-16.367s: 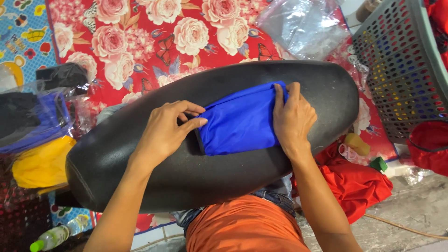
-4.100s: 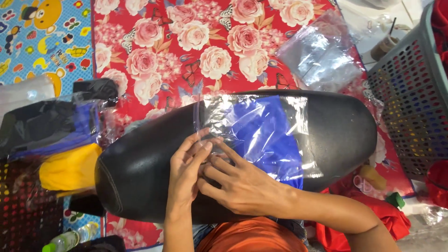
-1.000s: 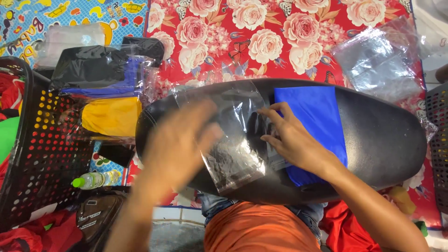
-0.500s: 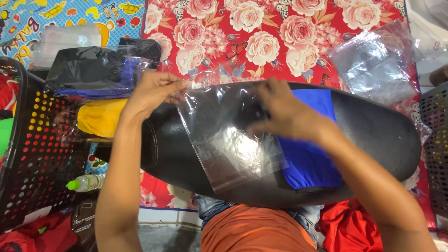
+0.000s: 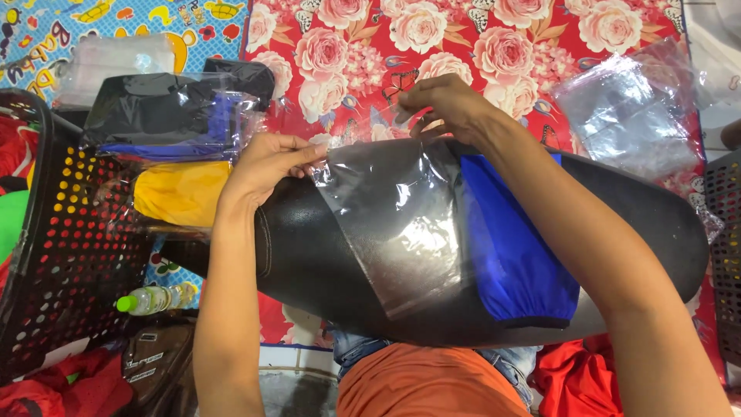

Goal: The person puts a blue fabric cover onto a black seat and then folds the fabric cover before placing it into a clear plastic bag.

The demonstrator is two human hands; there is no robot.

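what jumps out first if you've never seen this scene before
The eye lands on the clear plastic bag held up at its top corners by the left hand and the right hand, over a long black padded seat across the middle. Beside the bag on the seat lies a folded bright blue garment. Behind everything spreads a red rose-print mat, with bagged black and yellow garments stacked at the left.

To your left you see a black perforated basket [image 5: 69, 255], a green-capped bottle [image 5: 154, 298] and bagged black and yellow garments [image 5: 166, 154]. Far behind lies a red flowered cloth [image 5: 494, 46], with empty plastic bags [image 5: 629, 116] on the right.
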